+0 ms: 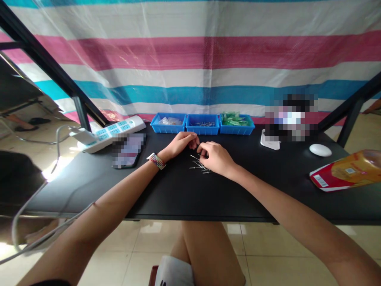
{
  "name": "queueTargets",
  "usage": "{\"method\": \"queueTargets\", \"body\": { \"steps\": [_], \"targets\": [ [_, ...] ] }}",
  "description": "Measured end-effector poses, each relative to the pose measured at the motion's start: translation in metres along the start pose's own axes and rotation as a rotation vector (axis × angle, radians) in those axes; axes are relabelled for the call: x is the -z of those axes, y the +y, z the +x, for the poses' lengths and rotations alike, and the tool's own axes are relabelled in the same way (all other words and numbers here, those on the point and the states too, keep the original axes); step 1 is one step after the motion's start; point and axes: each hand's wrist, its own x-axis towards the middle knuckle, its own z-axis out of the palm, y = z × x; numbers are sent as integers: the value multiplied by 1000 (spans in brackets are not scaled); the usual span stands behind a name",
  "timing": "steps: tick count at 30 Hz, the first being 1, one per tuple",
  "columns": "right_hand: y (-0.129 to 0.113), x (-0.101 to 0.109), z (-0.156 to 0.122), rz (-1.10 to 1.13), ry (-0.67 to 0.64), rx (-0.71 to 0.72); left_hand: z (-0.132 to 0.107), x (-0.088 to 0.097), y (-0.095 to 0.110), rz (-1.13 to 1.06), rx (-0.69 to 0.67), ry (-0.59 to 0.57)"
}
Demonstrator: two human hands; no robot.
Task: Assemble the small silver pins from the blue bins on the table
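My left hand (pixel 181 144), with a woven watch band on its wrist, rests on the black table just below the blue bins. Its fingers curl inward towards my right hand; anything inside them is hidden. Close beside it, my right hand (pixel 216 158) has its fingers bent and drawn together over a small loose pile of thin metal rivets (pixel 196 163). What its fingertips pinch, if anything, is too small to see. More rivets lie in the middle blue bin (pixel 202 130). Clear small plastic bags fill the left bin (pixel 168 130), and green packets the right bin (pixel 237 130).
A white power strip (pixel 131 128) with a plug and cable stands left, near a phone (pixel 128 155). On the right are a white card-like item (pixel 270 143), a white oval case (pixel 320 150) and a red-yellow package (pixel 339 172). A striped sheet (pixel 190 51) hangs behind.
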Motion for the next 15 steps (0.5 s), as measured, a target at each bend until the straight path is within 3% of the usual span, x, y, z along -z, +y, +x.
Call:
{"method": "queueTargets", "body": {
  "steps": [7,15],
  "targets": [
    [19,-1,11,466,207,-68,-3,3,3,-30,-9,-66],
    [41,-4,19,634,266,-110,-3,1,6,-1,4,-115]
  ]
}}
